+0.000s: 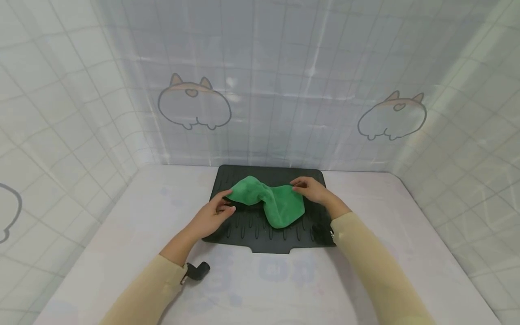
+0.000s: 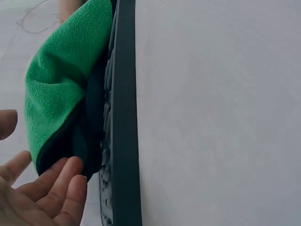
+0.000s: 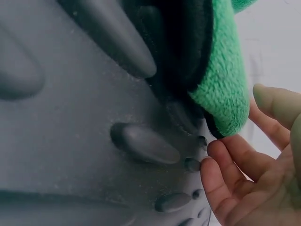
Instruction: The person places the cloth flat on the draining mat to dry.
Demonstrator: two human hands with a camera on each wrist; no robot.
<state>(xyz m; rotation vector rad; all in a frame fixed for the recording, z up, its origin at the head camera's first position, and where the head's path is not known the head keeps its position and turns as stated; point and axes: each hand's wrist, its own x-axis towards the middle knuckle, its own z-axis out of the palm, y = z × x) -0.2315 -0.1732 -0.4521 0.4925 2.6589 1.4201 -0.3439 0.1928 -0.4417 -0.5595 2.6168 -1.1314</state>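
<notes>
A green plush cloth with a dark edging and dark underside lies bunched and pinched in at its middle on a black ridged mat. My left hand has its fingertips at the cloth's left corner. In the left wrist view its fingers touch the dark underside, and the thumb stands apart from the fabric. At the upper right corner of the cloth is my right hand. The right wrist view shows its fingertips right at the lower edge of the cloth, with the thumb held away.
The mat has raised oblong bumps and a tab at its front edge. It lies on a pale, faintly printed table surface. White tile-patterned sheets with dog drawings rise behind and at both sides. A black wrist camera sticks out from the left cuff.
</notes>
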